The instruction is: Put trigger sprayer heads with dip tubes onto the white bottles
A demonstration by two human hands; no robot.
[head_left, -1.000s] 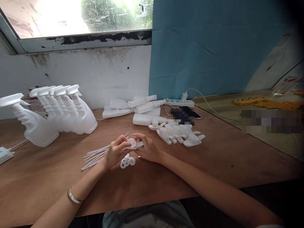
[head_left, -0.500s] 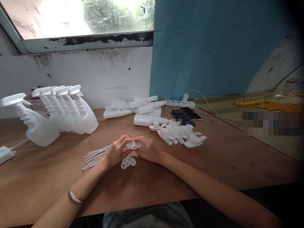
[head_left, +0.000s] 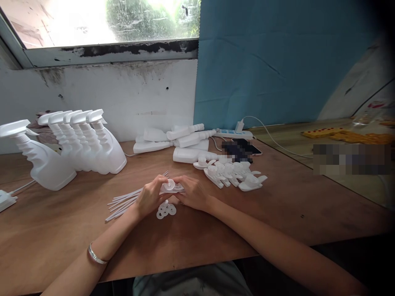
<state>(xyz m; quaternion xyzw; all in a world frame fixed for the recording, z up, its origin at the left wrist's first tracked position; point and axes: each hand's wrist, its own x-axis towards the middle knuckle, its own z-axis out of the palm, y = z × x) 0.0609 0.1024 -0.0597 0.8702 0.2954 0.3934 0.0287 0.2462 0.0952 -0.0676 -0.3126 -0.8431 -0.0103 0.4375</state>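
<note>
Above the brown wooden tabletop (head_left: 197, 246), the left hand (head_left: 151, 194) and right hand (head_left: 193, 193) jointly grasp one white plastic spray-trigger head (head_left: 169, 186) (round end toward the left). Small white flat plastic rings (head_left: 166, 210) lie on the tabletop near thin pale straight tubes (head_left: 123, 201).

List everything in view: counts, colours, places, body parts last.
Held spray head: one, white, centre
Loose spray heads: several, white, right of it
Ring discs: several, white, below it
Thin tubes: several, whitish, left of it
Upright bottles: about six, white, left
Lying bottles: several, white, back centre
Power strip: one, white, back
Phone: one, black, back right
Table: one, brown, beneath
Window: one, grey, upper left
Sheet: one, blue, back right
Yellow items: count unclear, far right
Blurred patches: two, unidentifiable, right
Bracelet: one, silver, left forearm
Left grip: one, bare, holding spray head
Right grip: one, bare, likewise
</note>
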